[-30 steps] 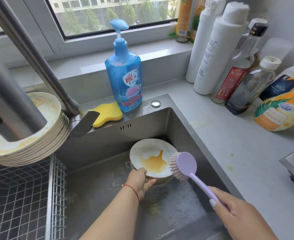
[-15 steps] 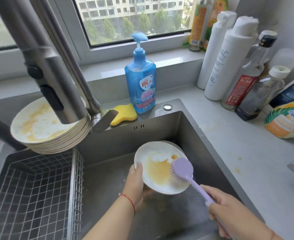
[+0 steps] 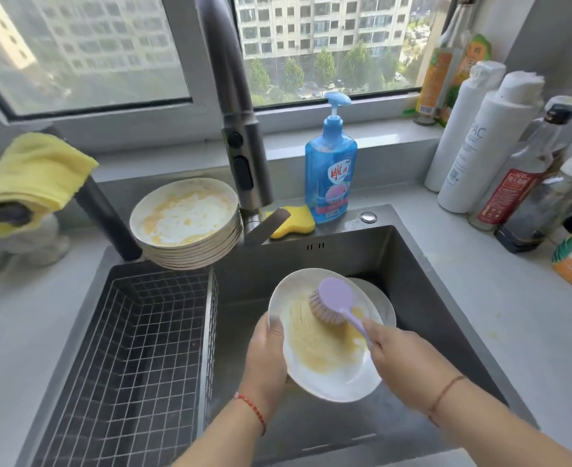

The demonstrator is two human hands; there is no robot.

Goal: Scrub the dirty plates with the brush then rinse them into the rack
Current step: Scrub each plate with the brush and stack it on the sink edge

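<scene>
White ceramic plate (image 3: pixel 325 369), smeared yellow, likely rigid, slippery, breakable: left hand (image 3: pixel 266 358) grips its left rim; right hand (image 3: pixel 409 362) grips lilac brush (image 3: pixel 333 299), bristles on it.

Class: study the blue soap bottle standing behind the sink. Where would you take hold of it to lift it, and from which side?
Probably the narrow neck under the pump of the soap bottle, reached from the front over the sink. It stands upright, the neck suits curled fingers, and the tap and sponge crowd its left.

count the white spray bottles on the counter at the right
2. One white bottle stands nearer the window; the other white bottle, marked PAC, stands beside it, closer to the sink. Others may be hidden behind.
</scene>
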